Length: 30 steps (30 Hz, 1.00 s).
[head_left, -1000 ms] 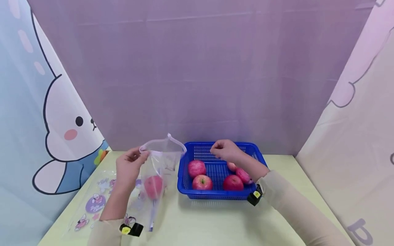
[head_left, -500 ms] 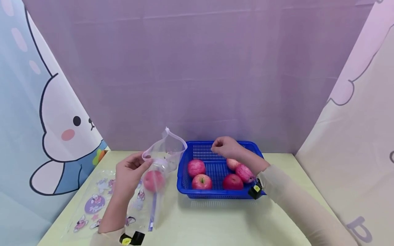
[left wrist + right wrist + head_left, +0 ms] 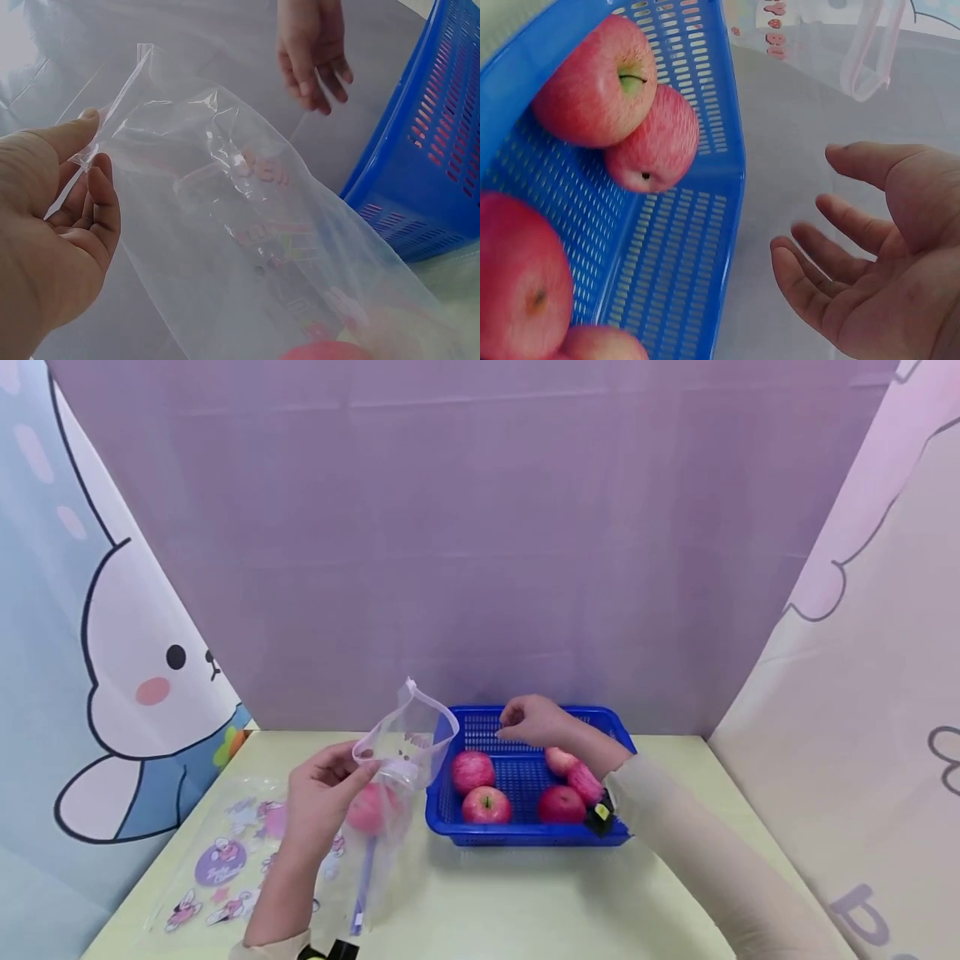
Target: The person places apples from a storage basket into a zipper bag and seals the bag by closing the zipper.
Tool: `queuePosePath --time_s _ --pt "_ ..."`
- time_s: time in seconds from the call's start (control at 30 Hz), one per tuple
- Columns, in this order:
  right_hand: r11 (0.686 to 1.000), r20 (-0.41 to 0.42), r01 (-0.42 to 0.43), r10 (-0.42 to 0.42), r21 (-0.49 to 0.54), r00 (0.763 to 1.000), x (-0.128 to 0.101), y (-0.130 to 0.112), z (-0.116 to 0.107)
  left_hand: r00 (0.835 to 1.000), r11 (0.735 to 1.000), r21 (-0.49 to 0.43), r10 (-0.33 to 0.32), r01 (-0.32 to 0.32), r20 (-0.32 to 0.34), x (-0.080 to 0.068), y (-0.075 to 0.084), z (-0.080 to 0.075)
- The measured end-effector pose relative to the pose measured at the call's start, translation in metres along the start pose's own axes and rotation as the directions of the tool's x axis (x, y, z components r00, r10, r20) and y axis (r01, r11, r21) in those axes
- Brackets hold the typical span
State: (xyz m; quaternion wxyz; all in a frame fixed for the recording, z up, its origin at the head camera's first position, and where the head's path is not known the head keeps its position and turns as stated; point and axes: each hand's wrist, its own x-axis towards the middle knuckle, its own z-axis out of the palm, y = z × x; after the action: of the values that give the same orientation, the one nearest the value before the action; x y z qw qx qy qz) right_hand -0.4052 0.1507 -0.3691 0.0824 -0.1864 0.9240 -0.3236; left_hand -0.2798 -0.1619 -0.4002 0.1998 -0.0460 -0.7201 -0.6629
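Observation:
My left hand [image 3: 321, 797] pinches the rim of a clear zip bag [image 3: 431, 758] between thumb and fingers. The bag's mouth gapes, and a red apple [image 3: 367, 810] shows through its lower part. In the left wrist view, the thumb and fingertips meet on the edge of the bag [image 3: 202, 187]. Over the blue basket [image 3: 525, 835] hovers my right hand [image 3: 538, 722], fingers loosely bent and holding nothing. Several red apples [image 3: 487, 806] lie in the basket. The right wrist view has the relaxed right hand [image 3: 877, 262] beside the basket rim, apart from the apples [image 3: 604, 82].
Flat on the pale yellow table [image 3: 510, 906], left of the left forearm, lies a clear plastic bag with cartoon prints [image 3: 221, 864]. A purple-grey cloth [image 3: 480, 552] rises behind the basket. Printed cloths [image 3: 142, 693] stand at both sides.
The bag's mouth has spread wider, and the left hand has shifted slightly right with it. My right hand stays over the basket, a little further left. The head view has turned slightly.

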Motion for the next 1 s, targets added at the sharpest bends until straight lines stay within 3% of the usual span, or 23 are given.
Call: queuePosePath --time_s 0.17,0.33,0.57,0.83,1.0 --pt "0.996 0.016 0.050 -0.049 -0.074 0.999 0.018 -0.014 0.013 0.999 1.000 0.004 0.012 -0.012 0.037 -0.001 0.004 0.001" --pt "0.991 0.090 0.034 -0.022 -0.127 0.996 0.038 -0.022 0.030 0.998 1.000 0.018 0.023 -0.024 0.058 -0.001 0.005 0.005" --pt "0.997 0.191 -0.016 0.031 -0.077 0.981 0.055 -0.014 0.055 0.997 1.000 0.003 0.021 -0.021 0.068 -0.005 0.000 0.008" --pt "0.998 0.300 -0.050 0.059 -0.040 0.952 0.061 -0.005 0.064 0.996 0.999 0.014 0.038 -0.039 0.084 -0.008 0.002 0.006" --pt "0.989 0.380 -0.149 0.144 -0.015 0.914 0.063 -0.003 0.065 0.994 0.999 0.036 0.019 -0.023 0.109 -0.008 0.003 0.004"
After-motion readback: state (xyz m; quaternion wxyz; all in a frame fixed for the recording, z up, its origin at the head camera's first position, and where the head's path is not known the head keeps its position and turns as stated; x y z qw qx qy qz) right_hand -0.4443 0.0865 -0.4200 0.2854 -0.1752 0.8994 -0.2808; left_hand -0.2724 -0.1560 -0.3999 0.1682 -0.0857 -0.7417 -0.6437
